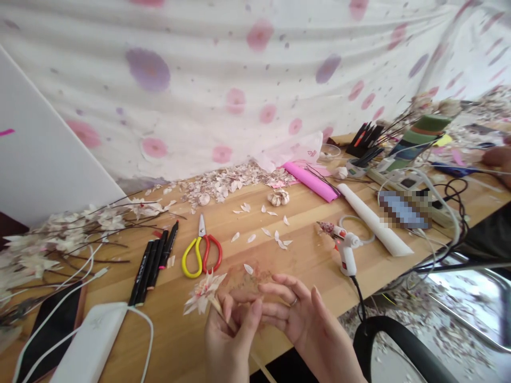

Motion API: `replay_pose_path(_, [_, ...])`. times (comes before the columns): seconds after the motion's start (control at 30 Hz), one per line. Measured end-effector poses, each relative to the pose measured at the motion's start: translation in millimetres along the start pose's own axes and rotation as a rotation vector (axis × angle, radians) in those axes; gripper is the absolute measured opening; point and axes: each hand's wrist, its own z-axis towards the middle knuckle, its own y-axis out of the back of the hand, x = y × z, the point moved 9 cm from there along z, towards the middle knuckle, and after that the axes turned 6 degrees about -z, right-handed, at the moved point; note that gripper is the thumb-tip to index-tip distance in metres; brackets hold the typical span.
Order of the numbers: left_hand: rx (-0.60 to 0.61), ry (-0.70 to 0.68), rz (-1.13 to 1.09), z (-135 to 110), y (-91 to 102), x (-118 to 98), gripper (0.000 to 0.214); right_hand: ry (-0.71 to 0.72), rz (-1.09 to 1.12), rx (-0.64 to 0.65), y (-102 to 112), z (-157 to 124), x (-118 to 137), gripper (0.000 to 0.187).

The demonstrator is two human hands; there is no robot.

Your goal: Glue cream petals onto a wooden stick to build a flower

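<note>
My left hand [229, 332] is closed around a thin wooden stick whose top carries a small pale flower [203, 292] of petal-like husks. My right hand [297, 314] sits beside it, ring on one finger, its fingertips pinched against the left fingers at the stick; whether it holds a petal is hidden. Both hands hover over the near edge of the wooden table [255, 250]. Loose white petals [275, 236] lie just beyond them.
Yellow-and-red scissors [202, 255], black markers [155, 263], a glue gun [343, 247], a white paper roll [375, 226], a pink roll [311, 181], a husk pile [223, 183], flower branches [59, 239], phone [51, 332], white power bank [93, 343], another person's hand [499, 159].
</note>
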Motion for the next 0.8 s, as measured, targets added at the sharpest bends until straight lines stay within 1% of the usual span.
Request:
replay_pose_path(0.13, [0.027, 0.123, -0.053, 3, 6.4, 11, 0.058, -0.043, 0.011, 0.024, -6, 1, -3, 0.049])
replay_pose_path(0.27, [0.034, 0.188, -0.09, 6, 13.8, 16, 0.056, -0.083, -0.01, 0.034, -10, 0, -6, 0.053])
replay_pose_path(0.37, [0.029, 0.214, -0.109, 6, 15.8, 15, 0.055, -0.066, -0.071, 0.017, -7, -1, -4, 0.058])
replay_pose_path(0.43, [0.013, 0.191, -0.092, 5, 14.9, 10, 0.055, -0.053, -0.136, -0.002, -6, -2, -3, 0.063])
replay_pose_path(0.53, [-0.061, 0.125, -0.052, 0, 13.3, 4, 0.051, -0.051, -0.245, -0.022, -8, -4, -2, 0.069])
replay_pose_path(0.67, [-0.139, -0.035, -0.043, -8, 10.7, -8, 0.054, -0.01, -0.323, 0.032, -15, -7, -6, 0.068])
replay_pose_path(0.73, [-0.148, -0.114, 0.038, -9, 11.5, -17, 0.051, 0.007, -0.34, 0.083, -15, -8, -10, 0.067])
replay_pose_path(0.8, [-0.139, -0.165, 0.197, -8, 12.9, -25, 0.045, 0.014, -0.369, 0.108, -12, -7, -12, 0.067])
